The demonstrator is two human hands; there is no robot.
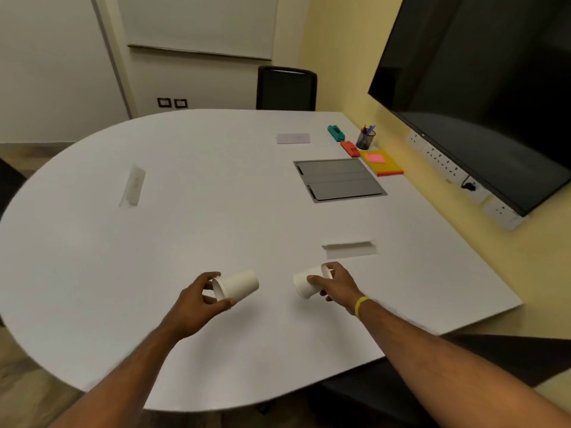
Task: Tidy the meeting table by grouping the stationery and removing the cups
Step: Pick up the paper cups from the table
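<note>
My left hand (197, 299) grips a white paper cup (239, 284) by its rim, the cup tilted on its side above the white table (154, 242). My right hand (335, 285) holds a second white paper cup (304, 284), also tipped sideways, its base pointing left. At the far right of the table the stationery sits together: a teal stapler (336, 133), a red stapler (350, 148), a mesh pen holder (365, 139) with pens, and a yellow notepad (383, 162) with a pink sticky note on top.
A grey cable hatch (338, 180) is set into the table. A pale paper slip (293, 138) lies near the far side. A black chair (285, 88) stands behind the table, and a large dark screen (482, 81) hangs on the right wall above sockets.
</note>
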